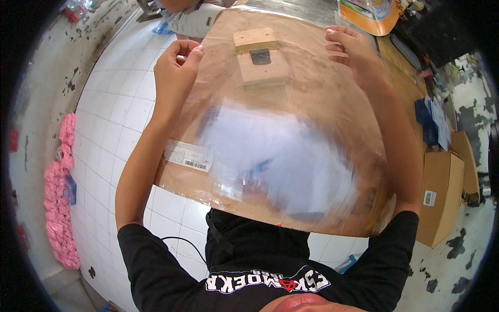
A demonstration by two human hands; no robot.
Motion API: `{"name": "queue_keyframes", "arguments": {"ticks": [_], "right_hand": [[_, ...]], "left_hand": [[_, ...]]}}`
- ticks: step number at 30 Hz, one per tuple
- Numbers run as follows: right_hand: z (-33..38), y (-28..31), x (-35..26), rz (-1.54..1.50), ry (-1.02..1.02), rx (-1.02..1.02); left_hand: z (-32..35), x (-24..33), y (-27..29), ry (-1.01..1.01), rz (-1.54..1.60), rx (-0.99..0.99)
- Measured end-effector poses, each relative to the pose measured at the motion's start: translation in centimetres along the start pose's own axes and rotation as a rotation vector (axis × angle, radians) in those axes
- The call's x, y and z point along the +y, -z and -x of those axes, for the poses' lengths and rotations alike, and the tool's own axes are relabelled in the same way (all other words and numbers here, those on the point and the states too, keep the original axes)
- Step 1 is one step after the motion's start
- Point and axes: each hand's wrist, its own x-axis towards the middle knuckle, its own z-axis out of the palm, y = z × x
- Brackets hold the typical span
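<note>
My left hand (178, 63) is raised over the left side of a brown cardboard sheet (306, 78); its fingers are curled in and the thumb presses near the index finger. Opposite it, at the far right of the sheet, my right hand (349, 48) has bent fingers, with thumb and index tip close together. Whatever either hand may pinch is too small or thin to make out. Below and between my forearms, nearer my body, a whitish sheet-like thing (280, 156) is smeared by motion. Beyond it lies a pale wooden block (265, 73) with a dark plate on it.
A label (187, 156) sticks to the cardboard's left part. Cardboard boxes (442, 192) stand at the right by a peeling wall. Pink braided bundles (61, 208) hang or lie at the left, beside white floor tiles (112, 125). Another person's light sleeve (195, 22) shows beyond the sheet.
</note>
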Motion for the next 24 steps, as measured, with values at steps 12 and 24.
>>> {"name": "queue_keyframes", "arguments": {"ticks": [12,24], "right_hand": [[15.2,3.1,-3.7,1.073,0.425,-0.615],[16.4,3.9,0.8,1.05,0.434,-0.205]], "left_hand": [[8.0,8.8,-3.8,-0.781,-0.258,-0.84],[8.8,7.7,-4.9,-0.802,-0.361,-0.858]]}}
